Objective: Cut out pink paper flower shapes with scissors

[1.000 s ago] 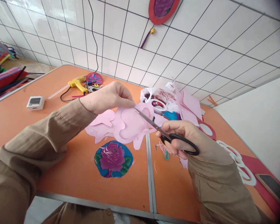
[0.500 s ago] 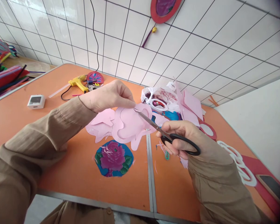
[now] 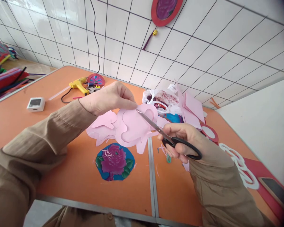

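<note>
My left hand (image 3: 117, 99) pinches the upper edge of a pink paper cutout (image 3: 134, 126) with curled outlines, held above the orange table. In my right hand (image 3: 184, 138) is a pair of scissors (image 3: 153, 123) with black handles, fingers through the loops. The blades look nearly closed, and their tips reach the paper right beside my left fingertips. Other pink paper pieces (image 3: 101, 124) lie behind and to the left. Below the cutout, a round piece of blue fabric with a purple flower (image 3: 115, 160) lies flat, with thin pink scraps on it.
A yellow glue gun (image 3: 79, 85) and a small white box (image 3: 36, 104) stand at the left. Behind are a plastic bag (image 3: 168, 99) and folded pink sheets (image 3: 191, 108). White rings (image 3: 239, 165) and a phone (image 3: 275, 190) lie at the right. A red-framed ornament (image 3: 167, 11) hangs on the tiled wall.
The pink cutout has swung slightly, its right side and lower tip shifting to the right. My hands keep nearly the same places; the view has moved slightly.
</note>
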Tool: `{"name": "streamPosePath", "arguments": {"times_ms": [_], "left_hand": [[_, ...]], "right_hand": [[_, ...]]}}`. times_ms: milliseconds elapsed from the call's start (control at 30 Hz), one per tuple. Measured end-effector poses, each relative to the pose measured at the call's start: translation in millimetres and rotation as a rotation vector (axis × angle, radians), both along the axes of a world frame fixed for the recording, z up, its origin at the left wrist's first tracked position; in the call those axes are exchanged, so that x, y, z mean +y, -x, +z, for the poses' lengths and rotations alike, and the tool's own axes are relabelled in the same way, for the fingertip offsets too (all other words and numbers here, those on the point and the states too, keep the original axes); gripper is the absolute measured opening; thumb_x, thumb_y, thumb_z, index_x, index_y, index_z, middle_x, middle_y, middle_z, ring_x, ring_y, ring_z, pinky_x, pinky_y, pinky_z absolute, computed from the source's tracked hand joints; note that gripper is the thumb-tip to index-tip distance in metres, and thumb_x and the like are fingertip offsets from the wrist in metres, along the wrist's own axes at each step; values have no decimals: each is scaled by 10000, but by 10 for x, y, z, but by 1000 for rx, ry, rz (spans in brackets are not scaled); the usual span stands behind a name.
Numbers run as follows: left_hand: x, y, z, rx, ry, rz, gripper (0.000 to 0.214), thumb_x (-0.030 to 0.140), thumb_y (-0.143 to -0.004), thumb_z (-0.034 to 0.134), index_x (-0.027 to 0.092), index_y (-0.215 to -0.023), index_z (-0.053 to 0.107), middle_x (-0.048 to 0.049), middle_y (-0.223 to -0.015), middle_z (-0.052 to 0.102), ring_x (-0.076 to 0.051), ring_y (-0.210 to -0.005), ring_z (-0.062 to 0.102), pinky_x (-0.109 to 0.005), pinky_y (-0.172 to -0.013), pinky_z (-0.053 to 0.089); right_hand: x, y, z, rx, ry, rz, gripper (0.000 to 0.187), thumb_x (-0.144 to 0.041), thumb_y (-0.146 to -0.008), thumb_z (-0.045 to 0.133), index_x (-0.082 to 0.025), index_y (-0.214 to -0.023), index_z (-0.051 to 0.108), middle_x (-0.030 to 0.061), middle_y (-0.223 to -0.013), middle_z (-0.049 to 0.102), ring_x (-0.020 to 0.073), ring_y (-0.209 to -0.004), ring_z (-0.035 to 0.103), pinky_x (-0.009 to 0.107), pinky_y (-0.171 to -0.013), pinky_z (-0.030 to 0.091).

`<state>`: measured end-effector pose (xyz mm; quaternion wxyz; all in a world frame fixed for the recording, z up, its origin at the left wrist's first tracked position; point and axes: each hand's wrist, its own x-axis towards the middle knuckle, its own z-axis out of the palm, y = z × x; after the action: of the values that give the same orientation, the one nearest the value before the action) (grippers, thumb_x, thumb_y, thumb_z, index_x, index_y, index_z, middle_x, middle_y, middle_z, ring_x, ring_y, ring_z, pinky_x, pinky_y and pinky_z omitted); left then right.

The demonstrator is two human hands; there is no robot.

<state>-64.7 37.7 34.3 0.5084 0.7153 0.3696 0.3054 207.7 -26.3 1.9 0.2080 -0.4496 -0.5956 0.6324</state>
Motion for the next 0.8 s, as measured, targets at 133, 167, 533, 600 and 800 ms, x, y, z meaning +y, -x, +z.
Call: {"name": "streamPosePath", "arguments": {"times_ms": [133,167,533,600,800], "left_hand": [[-3,1,-1,-18,-1,-18,153,168,-721,648,127,-583,698,-8,-558,665,-104,-550,602,-198,-503,447],[-2,1,-2,-21,3,-21,152,168,-723,648,128,-585,699,-8,-562,670,-103,-550,601,-199,-506,450],[13,16,-4,-11,-9,-54,162,176,-741,645,139,-589,686,-11,-546,646,-114,-551,592,-221,-513,453],[19,17,-13,1,1,-50,153,180,-737,648,141,-595,688,-6,-546,635,-115,-557,587,-225,-521,449],[29,42,-35,53,-36,-110,178,198,-725,673,152,-555,653,13,-512,562,-115,-566,574,-233,-544,440]], "right_hand": [[-4,5,5,10,3,-7,426,-424,-635,808,-167,-920,621,-63,-500,558,57,-330,438,212,-373,441],[-3,10,12,-2,0,-14,414,-408,-633,801,-165,-915,620,-64,-495,555,55,-325,427,213,-370,437],[6,9,62,-115,9,-29,460,-464,-613,806,-164,-909,620,-48,-485,572,75,-331,477,216,-360,435],[-2,14,79,-126,27,-36,475,-458,-588,825,-162,-900,623,-45,-493,576,71,-332,473,195,-336,416],[-37,59,124,-97,60,-50,437,-404,-562,852,-158,-846,628,-35,-552,584,46,-352,439,154,-288,381]]}}
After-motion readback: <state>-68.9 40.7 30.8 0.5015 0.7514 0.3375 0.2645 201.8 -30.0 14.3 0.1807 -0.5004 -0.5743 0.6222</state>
